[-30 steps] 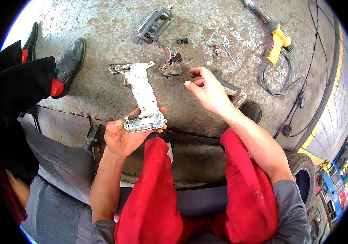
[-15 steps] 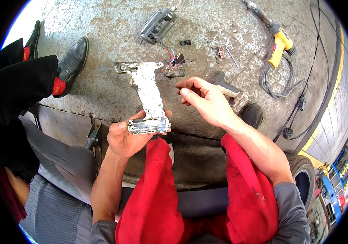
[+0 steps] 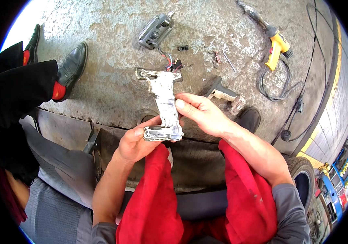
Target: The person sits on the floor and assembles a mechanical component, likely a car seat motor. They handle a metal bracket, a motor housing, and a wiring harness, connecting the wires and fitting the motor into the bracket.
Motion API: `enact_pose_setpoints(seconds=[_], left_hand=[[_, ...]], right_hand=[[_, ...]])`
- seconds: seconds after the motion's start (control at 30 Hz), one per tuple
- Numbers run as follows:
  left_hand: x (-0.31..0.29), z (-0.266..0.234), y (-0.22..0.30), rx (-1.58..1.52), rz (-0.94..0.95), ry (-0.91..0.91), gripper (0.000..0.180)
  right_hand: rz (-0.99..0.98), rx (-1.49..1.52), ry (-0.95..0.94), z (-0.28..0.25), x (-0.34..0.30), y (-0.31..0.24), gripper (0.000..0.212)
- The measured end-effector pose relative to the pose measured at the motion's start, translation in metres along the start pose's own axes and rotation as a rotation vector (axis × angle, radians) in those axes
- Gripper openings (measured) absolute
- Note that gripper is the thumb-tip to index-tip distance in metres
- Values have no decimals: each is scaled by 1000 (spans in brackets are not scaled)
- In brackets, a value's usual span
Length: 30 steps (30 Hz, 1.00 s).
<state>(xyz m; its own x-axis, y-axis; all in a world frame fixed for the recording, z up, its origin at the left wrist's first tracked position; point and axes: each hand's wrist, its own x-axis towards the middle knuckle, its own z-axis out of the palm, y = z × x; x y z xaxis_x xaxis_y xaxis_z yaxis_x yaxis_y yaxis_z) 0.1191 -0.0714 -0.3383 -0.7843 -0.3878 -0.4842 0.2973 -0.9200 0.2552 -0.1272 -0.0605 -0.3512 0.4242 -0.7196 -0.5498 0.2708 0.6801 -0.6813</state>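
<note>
My left hand [image 3: 135,142] grips the wide foot of a power tool housing half [image 3: 164,95], a pale, smeared shell with its hollow inner side up. The shell stands out over the floor above my knees, its wider end pointing away from me. My right hand [image 3: 202,114] is closed at the right edge of the shell's handle, thumb and bent fingers against it; the fingertips are partly hidden. Just right of that hand lies another housing half [image 3: 224,94], tan and black. Beyond the held shell sits a dark tool body [image 3: 156,30] with coloured wires [image 3: 169,61].
A yellow heat gun [image 3: 277,46] with a coiled cable [image 3: 277,95] lies at the far right. A hex key [image 3: 228,61], small reddish pieces [image 3: 217,57] and a small black part [image 3: 183,48] are on the floor. Another person's shoe [image 3: 71,71] stands left; a tyre [image 3: 304,179] rests at right.
The housing half has moved right and slightly toward me in my left hand. My right hand has come down and left, from apart to against the handle's edge.
</note>
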Motion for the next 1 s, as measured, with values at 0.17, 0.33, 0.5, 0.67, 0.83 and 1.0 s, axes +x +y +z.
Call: enact_pose_setpoints(seconds=[0.17,0.33,0.5,0.67,0.83,1.0], left_hand=[[15,3,-11,-29,0,-28,99],[31,3,-24,-111,64,-14,72],[45,4,-6,150,34,197,63],[53,-10,20,423,178,571,41],[76,-19,34,738,267,798,36],[99,-18,41,875,317,793,43]], right_hand=[[52,376,-40,-6,-5,2,57],[8,566,-12,-19,-13,-2,49],[-58,563,143,-42,-19,-2,46],[-118,566,193,-57,-24,-2,43],[-118,600,182,-62,-28,-4,44],[-123,623,178,-63,-31,-5,45]])
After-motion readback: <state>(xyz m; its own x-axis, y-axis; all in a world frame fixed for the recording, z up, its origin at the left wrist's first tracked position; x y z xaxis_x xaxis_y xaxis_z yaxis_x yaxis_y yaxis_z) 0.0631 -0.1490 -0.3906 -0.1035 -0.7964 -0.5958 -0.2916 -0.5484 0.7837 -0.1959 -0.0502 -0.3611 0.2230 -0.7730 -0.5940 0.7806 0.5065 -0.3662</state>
